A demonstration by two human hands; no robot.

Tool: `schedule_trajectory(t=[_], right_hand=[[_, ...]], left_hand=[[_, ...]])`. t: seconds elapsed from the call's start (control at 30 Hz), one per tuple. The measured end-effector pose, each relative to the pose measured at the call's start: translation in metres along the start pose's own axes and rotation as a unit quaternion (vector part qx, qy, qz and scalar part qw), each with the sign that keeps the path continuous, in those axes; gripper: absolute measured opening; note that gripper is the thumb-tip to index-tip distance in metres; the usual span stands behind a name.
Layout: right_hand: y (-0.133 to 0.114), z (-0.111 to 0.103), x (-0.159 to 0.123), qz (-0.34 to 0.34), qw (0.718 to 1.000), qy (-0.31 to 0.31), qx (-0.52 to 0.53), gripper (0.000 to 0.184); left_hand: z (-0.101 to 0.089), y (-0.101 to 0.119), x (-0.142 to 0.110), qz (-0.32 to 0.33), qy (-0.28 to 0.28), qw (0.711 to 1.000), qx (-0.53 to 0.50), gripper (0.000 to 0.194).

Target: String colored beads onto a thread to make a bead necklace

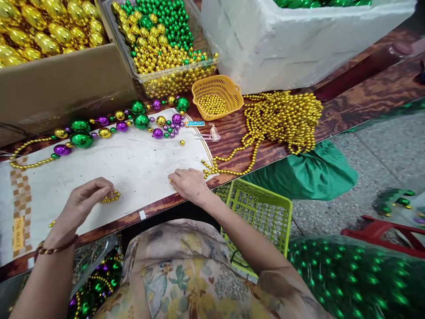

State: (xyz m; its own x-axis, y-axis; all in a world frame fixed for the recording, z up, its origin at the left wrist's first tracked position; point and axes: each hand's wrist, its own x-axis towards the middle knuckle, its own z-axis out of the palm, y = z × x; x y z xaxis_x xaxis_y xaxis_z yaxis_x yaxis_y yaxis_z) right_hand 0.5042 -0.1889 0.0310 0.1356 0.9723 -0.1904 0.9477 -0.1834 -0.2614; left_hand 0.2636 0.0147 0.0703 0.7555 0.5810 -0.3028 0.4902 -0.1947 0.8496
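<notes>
My left hand [86,199] is closed over the white cloth, its fingers pinched on a short gold bead strand [112,197] that curls out past the fingertips. More gold beads [52,223] show by the wrist on that side. My right hand [190,182] rests near the cloth's front edge, fingers bent and together, with a small gold bead [171,180] at the tips. Behind the hands lies a necklace [141,121] of green, purple and gold beads. A needle [146,141] and one loose gold bead [182,142] sit on the cloth [133,166].
An orange basket [234,106] of small gold beads stands behind small scissors [209,137]. Gold bead strands [282,122] are heaped to the right. A cardboard box [66,88], a clear bin [172,75] and a foam box [282,48] line the back. A green crate [287,221] stands below.
</notes>
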Motion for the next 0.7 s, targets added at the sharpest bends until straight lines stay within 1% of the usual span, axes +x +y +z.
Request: schedule_trajectory(t=[0.1, 0.17, 0.23, 0.3, 0.43, 0.47, 0.53, 0.6, 0.63, 0.7], right_hand=[[-0.003, 0.006, 0.005, 0.014, 1.000, 0.008, 0.016, 0.029], [-0.002, 0.006, 0.008, 0.022, 0.999, 0.008, 0.029, 0.030], [0.002, 0.003, 0.011, 0.039, 0.998, 0.013, 0.039, 0.032], [0.011, -0.001, 0.014, 0.079, 0.996, 0.030, 0.037, 0.034], [0.037, -0.008, 0.011, 0.177, 0.982, 0.070, 0.010, 0.034], [0.043, -0.010, 0.008, 0.192, 0.979, 0.070, 0.000, 0.034], [0.050, -0.014, 0.001, 0.211, 0.975, 0.066, -0.022, 0.032], [0.046, -0.017, 0.001, 0.208, 0.974, 0.078, -0.040, 0.029], [0.039, -0.018, 0.005, 0.189, 0.976, 0.106, -0.029, 0.031], [0.014, -0.020, 0.021, 0.107, 0.982, 0.143, 0.056, 0.037]], left_hand=[[-0.003, -0.006, -0.003, -0.012, 0.054, 0.996, -0.066, 0.022], [-0.006, -0.011, -0.004, -0.026, 0.065, 0.995, -0.075, 0.021], [-0.009, -0.014, -0.005, -0.043, 0.065, 0.996, -0.050, 0.018], [-0.014, -0.015, -0.007, -0.056, 0.050, 0.997, -0.008, 0.016], [-0.020, -0.010, -0.008, -0.071, -0.018, 0.995, 0.067, 0.021], [-0.019, -0.007, -0.008, -0.068, -0.025, 0.994, 0.079, 0.024], [-0.016, -0.001, -0.010, -0.048, -0.017, 0.995, 0.090, 0.030], [-0.008, 0.008, -0.010, -0.017, -0.010, 0.997, 0.076, 0.031], [-0.003, 0.012, -0.009, 0.001, -0.007, 0.998, 0.062, 0.030], [0.008, 0.020, -0.005, 0.031, -0.007, 0.999, 0.043, 0.027]])
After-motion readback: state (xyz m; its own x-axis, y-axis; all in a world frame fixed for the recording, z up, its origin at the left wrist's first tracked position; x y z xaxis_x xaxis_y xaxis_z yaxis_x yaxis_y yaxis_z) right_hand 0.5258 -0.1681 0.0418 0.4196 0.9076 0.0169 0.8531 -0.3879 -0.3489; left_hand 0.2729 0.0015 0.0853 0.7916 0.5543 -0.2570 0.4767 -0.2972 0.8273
